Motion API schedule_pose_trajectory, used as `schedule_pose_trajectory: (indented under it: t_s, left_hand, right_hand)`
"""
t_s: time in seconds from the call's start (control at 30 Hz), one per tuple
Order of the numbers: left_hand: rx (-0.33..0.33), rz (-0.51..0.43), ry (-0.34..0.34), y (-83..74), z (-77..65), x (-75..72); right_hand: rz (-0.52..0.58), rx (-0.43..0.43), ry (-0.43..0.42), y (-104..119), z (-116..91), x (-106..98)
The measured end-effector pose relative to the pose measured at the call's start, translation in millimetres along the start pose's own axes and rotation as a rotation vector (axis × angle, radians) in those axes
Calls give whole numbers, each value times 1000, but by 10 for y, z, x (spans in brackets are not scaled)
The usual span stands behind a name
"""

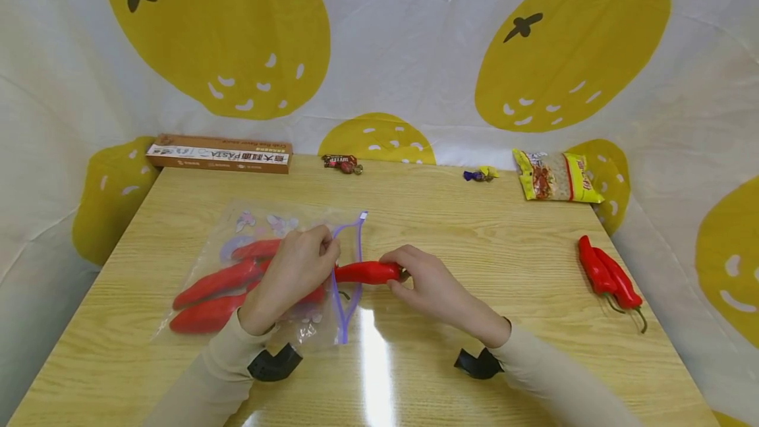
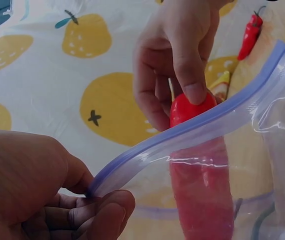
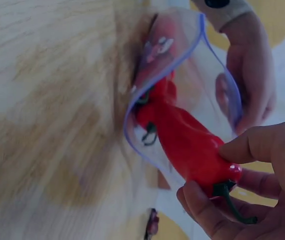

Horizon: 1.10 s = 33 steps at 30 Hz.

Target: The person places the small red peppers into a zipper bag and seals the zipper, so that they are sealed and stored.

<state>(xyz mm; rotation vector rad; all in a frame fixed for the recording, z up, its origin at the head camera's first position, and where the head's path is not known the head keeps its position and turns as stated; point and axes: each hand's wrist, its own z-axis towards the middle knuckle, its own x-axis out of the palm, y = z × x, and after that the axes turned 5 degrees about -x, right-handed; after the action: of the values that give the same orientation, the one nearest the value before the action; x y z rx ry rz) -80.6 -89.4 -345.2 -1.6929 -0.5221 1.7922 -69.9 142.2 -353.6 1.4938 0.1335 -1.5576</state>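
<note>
A clear zip bag (image 1: 326,331) with a purple zip edge lies on the table, several red peppers (image 1: 204,313) inside it. My left hand (image 1: 292,272) pinches the upper lip of the bag's mouth, holding it apart from the lower lip, as the left wrist view shows. My right hand (image 1: 429,285) grips another red pepper (image 3: 190,145) near its green stem. That pepper's tip points left and reaches through the opening into the bag; its stem end is still outside, between my right thumb and fingers.
Two more red peppers (image 1: 611,279) lie at the table's right edge. Along the back stand a brown pasta box (image 1: 219,155), a red-wrapped candy (image 1: 342,163), a purple and yellow candy (image 1: 480,174) and a yellow snack packet (image 1: 557,177). A patterned cloth (image 1: 403,51) hangs behind.
</note>
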Motion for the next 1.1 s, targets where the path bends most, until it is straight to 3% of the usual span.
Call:
schedule_pose_trajectory:
  t_s: [0.4, 0.87, 1.1]
  left_hand:
    - [-21, -32, 48, -9, -17, -21]
    - [17, 4, -10, -19, -12, -9]
    - [37, 5, -25, -20, -16, -14]
  right_hand:
    - [-65, -85, 80, 62, 273, 351]
    - [-160, -133, 70, 96, 586, 655]
    - [-126, -160, 55, 54, 667, 748]
